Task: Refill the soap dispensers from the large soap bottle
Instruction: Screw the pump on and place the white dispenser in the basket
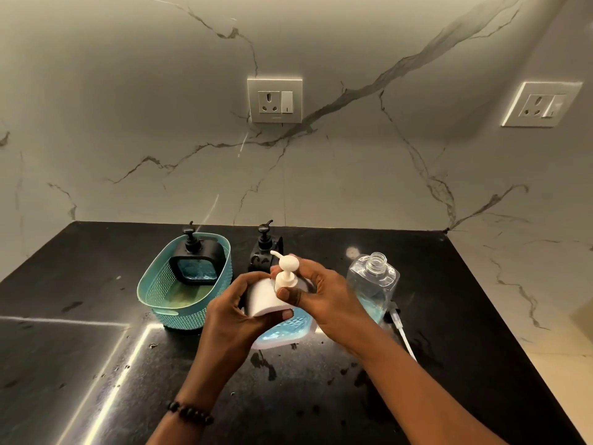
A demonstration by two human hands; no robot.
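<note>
My left hand (237,313) grips the white top of a white soap dispenser (282,329) whose clear body holds blue soap. My right hand (321,293) has its fingers around the collar of that dispenser's white pump (285,271). Just to the right stands the large clear soap bottle (372,284), cap off, with blue soap in its lower half. A black dispenser (197,261) with blue soap sits in the teal basket (179,313). Another black dispenser (264,248) stands behind my hands, mostly hidden.
Everything stands on a black stone counter (96,364) with wet spots and drips. A clear pump with its tube (401,332) lies right of the large bottle. A marble wall with two sockets (274,101) rises behind. The counter's right edge runs diagonally.
</note>
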